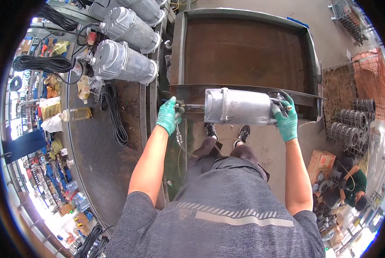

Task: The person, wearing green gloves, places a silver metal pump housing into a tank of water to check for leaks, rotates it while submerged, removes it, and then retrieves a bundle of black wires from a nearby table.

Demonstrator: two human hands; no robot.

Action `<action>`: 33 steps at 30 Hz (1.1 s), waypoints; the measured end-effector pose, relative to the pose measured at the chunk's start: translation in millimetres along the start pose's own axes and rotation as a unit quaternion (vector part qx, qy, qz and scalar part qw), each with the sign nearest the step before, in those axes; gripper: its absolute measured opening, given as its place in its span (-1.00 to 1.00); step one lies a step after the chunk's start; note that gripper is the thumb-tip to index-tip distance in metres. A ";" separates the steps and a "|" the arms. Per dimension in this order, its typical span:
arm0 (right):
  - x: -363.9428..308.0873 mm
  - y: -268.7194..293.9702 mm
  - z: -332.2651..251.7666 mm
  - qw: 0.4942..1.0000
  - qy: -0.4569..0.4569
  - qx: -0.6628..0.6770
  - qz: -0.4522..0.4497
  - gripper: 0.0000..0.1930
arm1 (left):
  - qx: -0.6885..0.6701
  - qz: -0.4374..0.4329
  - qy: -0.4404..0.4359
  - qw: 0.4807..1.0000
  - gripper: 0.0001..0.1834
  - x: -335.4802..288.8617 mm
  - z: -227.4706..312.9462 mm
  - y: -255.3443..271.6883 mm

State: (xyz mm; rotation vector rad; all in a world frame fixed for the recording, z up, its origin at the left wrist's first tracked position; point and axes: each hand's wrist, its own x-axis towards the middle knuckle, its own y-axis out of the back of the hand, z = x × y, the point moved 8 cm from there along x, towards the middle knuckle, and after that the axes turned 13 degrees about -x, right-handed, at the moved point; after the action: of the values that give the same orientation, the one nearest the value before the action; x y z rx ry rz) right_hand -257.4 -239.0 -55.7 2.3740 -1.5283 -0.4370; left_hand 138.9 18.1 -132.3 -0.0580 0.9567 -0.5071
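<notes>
A silver cylindrical metal pump or motor body (pixel 246 106) lies on its side in front of me, over the near rim of the metal tank. A thin rod or shaft (pixel 193 106) sticks out of its left end. My left hand (pixel 167 115), in a green glove, is closed around a small metal fitting at the rod's outer end. A thin hose (pixel 183 144) hangs below this hand. My right hand (pixel 286 118), also green-gloved, wraps around dark metal parts (pixel 277 101) on the body's right end. Its fingers partly hide them.
A rectangular metal tank (pixel 318 71) stands ahead. Several similar metal bodies (pixel 124 62) with black cables rest at the far left. A cable coil (pixel 113 114) lies on the left bench (pixel 98 163). Wire cages (pixel 343 81) with ring parts stand right. Another person (pixel 356 185) crouches lower right.
</notes>
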 end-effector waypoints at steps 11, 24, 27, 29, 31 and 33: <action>2.6 -3.5 -1.8 0.984 0.050 -0.157 0.063 -0.64 | 0.077 -0.070 0.058 0.993 -0.66 4.4 -2.3 -11.2; 4.3 -4.5 -1.2 0.984 0.065 -0.159 0.047 -0.65 | 0.101 -0.035 0.084 0.991 -0.66 3.2 -2.0 -12.3; 4.3 -3.8 -0.1 0.984 0.060 -0.160 0.046 -0.64 | 0.127 -0.024 0.077 0.989 -0.66 -0.4 -1.1 -15.0; 4.3 -3.7 1.2 0.985 0.050 -0.159 0.046 -0.64 | 0.130 -0.003 0.075 0.989 -0.67 -3.2 -0.6 -18.9; 4.3 -4.1 -0.7 0.984 0.057 -0.159 0.048 -0.65 | 0.122 0.034 0.066 0.990 -0.68 -3.5 1.2 -16.7; 4.4 -3.9 -0.1 0.985 0.054 -0.160 0.047 -0.65 | 0.137 0.016 0.056 0.989 -0.69 0.6 -0.4 -15.4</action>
State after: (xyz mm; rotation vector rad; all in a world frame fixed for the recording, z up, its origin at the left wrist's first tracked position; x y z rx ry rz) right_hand -252.4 -241.4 -57.5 2.0383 -1.3968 -0.4833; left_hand 132.9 4.3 -128.9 0.2354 0.9888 -0.6139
